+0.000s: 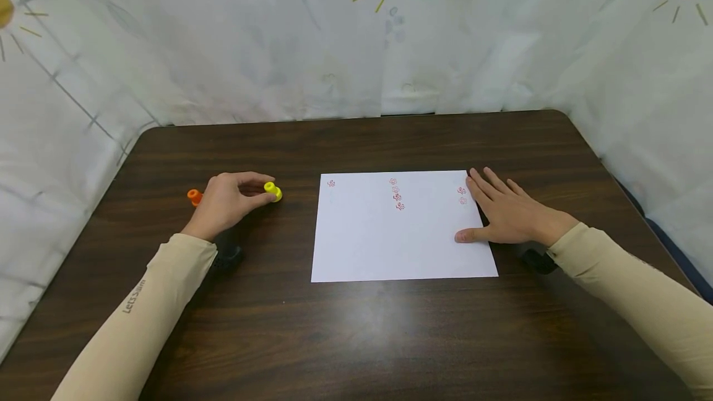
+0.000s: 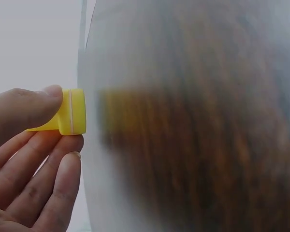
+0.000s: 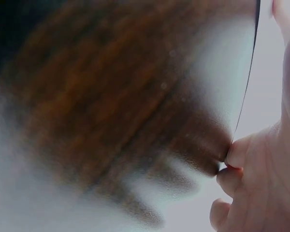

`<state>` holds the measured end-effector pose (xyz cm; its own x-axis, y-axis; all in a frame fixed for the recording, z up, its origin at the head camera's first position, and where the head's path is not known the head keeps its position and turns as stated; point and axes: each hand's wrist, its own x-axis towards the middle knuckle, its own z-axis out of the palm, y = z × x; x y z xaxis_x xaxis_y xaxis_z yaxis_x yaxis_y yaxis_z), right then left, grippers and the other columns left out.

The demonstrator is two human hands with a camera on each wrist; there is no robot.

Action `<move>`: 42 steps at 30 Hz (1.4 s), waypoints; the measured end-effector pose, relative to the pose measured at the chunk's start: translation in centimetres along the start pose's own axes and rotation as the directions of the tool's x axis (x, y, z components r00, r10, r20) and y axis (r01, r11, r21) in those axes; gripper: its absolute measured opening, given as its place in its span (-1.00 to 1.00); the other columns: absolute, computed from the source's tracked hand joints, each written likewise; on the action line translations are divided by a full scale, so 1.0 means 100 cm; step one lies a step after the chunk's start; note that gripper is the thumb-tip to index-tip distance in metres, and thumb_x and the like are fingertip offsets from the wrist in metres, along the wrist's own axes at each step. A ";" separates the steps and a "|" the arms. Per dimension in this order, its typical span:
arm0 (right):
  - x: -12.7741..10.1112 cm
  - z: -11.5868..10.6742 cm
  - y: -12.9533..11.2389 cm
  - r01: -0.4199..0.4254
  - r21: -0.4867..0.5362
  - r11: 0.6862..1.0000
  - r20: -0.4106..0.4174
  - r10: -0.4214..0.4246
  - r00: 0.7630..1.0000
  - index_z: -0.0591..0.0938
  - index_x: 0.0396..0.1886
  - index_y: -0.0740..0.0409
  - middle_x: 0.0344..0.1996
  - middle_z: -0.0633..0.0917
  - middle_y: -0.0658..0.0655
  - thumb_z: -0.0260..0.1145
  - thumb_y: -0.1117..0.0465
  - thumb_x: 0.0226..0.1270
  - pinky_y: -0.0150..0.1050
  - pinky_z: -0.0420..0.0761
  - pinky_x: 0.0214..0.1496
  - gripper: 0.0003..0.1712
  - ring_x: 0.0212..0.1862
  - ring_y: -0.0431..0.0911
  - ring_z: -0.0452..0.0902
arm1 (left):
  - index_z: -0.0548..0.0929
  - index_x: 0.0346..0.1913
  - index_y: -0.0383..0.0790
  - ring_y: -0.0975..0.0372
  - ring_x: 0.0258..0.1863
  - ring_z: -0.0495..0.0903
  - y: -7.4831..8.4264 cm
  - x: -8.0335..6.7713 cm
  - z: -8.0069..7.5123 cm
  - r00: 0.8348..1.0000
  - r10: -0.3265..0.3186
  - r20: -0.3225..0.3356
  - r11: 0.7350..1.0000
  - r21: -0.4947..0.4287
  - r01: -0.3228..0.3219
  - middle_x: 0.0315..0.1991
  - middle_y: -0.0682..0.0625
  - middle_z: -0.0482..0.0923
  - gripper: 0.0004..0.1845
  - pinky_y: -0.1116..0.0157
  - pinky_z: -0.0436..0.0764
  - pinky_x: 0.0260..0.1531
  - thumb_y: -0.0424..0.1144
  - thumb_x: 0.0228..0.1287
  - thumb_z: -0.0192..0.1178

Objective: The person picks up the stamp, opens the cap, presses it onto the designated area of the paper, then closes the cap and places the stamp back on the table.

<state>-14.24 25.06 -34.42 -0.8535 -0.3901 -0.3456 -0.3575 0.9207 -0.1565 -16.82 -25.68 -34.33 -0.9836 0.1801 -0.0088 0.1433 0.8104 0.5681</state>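
Note:
My left hand (image 1: 225, 201) pinches a small yellow stamp (image 1: 272, 189) between thumb and fingers, left of the paper. In the left wrist view the stamp (image 2: 76, 112) has a wide base facing the tabletop, with a narrow gap showing between them. Behind the left hand stands an orange stamp (image 1: 194, 197), partly hidden by it. A white sheet of paper (image 1: 390, 243) bears several small red prints (image 1: 397, 197) in its upper part. Across its right edge my right hand (image 1: 509, 212) rests with fingers extended, the thumb on the sheet.
Everything lies on a dark wood-grain table (image 1: 356, 339) with a glossy surface. White curtains (image 1: 250, 48) with printed suns hang behind the table and along both sides.

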 end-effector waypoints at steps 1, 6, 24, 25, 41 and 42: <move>0.000 0.000 0.000 -0.001 0.002 1.000 0.000 0.001 1.000 -0.09 0.68 0.29 0.70 -0.14 0.34 0.22 -0.62 0.20 0.54 -0.14 0.60 0.45 0.70 0.38 -0.31 | 0.75 0.17 -0.15 0.01 -0.10 0.78 0.001 0.000 0.001 1.000 0.001 -0.001 1.000 0.002 -0.001 0.00 -0.22 0.79 -0.57 0.00 0.77 -0.02 -0.08 0.29 0.47; -0.002 0.000 0.002 0.000 0.004 1.000 0.002 0.000 1.000 -0.09 0.68 0.29 0.70 -0.14 0.34 0.23 -0.60 0.21 0.53 -0.14 0.61 0.44 0.70 0.37 -0.31 | 0.73 0.22 -0.12 -0.04 0.00 0.70 0.005 0.000 0.003 1.000 -0.007 -0.006 1.000 0.008 0.007 0.06 -0.23 0.78 -0.54 0.05 0.67 0.01 -0.07 0.30 0.46; -0.006 -0.002 0.011 -0.001 -0.003 1.000 0.009 0.001 1.000 -0.06 0.68 0.30 0.70 -0.13 0.34 0.25 -0.59 0.21 0.52 -0.15 0.61 0.43 0.70 0.36 -0.30 | 0.73 0.22 -0.10 0.05 -0.09 0.74 0.016 0.001 0.012 0.999 0.038 -0.037 0.995 -0.086 -0.041 0.02 -0.19 0.80 -0.54 0.56 0.56 -0.24 -0.04 0.32 0.44; -0.007 -0.002 0.012 -0.001 -0.004 1.000 0.009 0.001 1.000 -0.06 0.68 0.30 0.70 -0.13 0.34 0.25 -0.59 0.21 0.52 -0.15 0.61 0.43 0.70 0.36 -0.30 | 0.73 0.22 -0.11 0.05 -0.09 0.75 0.017 0.002 0.012 0.998 0.042 -0.041 0.995 -0.091 -0.046 0.01 -0.19 0.80 -0.54 0.57 0.56 -0.25 -0.04 0.32 0.44; -0.013 0.000 0.024 -0.012 -0.012 1.000 0.011 0.012 1.000 -0.05 0.68 0.26 0.70 -0.10 0.33 0.28 -0.58 0.17 0.53 -0.16 0.61 0.43 0.70 0.37 -0.28 | 0.73 0.22 -0.07 0.09 -0.08 0.72 0.025 0.008 0.020 0.997 0.060 -0.048 0.985 -0.160 -0.067 0.02 -0.14 0.80 -0.53 0.58 0.57 -0.23 0.00 0.30 0.45; -0.013 0.000 0.024 -0.012 -0.014 1.000 0.009 0.012 1.000 -0.04 0.68 0.26 0.70 -0.10 0.33 0.28 -0.58 0.17 0.53 -0.16 0.61 0.43 0.70 0.37 -0.27 | 0.73 0.22 -0.07 0.09 -0.08 0.72 0.025 0.009 0.021 0.997 0.063 -0.051 0.985 -0.160 -0.071 0.02 -0.14 0.80 -0.53 0.58 0.56 -0.23 0.00 0.30 0.45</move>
<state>-14.01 27.74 -34.33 -0.8543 -0.3791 -0.3556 -0.3525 0.9253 -0.1398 -17.07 -22.30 -34.59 -0.9769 0.2024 0.0690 0.1931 0.6959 0.6917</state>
